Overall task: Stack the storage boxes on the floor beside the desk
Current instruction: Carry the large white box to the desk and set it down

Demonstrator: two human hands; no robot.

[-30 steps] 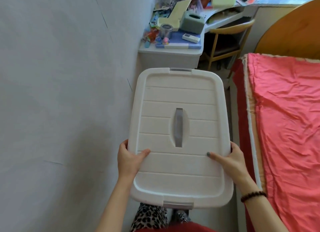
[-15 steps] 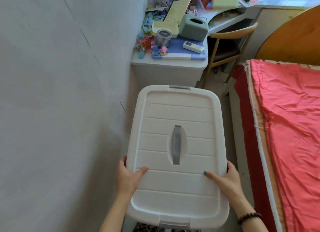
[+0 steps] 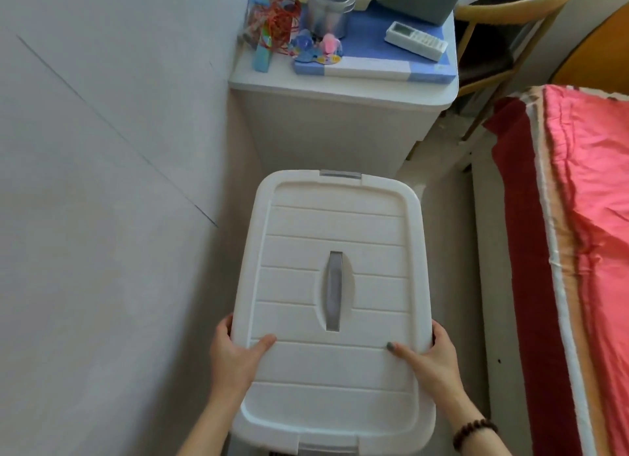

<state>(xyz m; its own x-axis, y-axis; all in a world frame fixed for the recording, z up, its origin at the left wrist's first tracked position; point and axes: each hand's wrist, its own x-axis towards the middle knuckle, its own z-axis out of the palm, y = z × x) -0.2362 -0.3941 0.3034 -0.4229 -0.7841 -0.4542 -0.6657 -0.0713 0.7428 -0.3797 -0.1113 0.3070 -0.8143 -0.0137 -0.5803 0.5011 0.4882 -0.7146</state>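
Head view: white lidded storage box [image 3: 335,285] held between wall [image 3: 102,217] and bed [image 3: 578,251], just short of the desk cabinet [image 3: 340,122]. Left hand [image 3: 235,357] clasps the box's left rim, thumb lying on the lid, fingers curled under the edge. Right hand [image 3: 430,362] grips the right rim likewise; bead bracelet [image 3: 474,431] on that wrist. Remote control [image 3: 415,42] and metal tin [image 3: 328,11] sit on the cabinet top, beyond the box.
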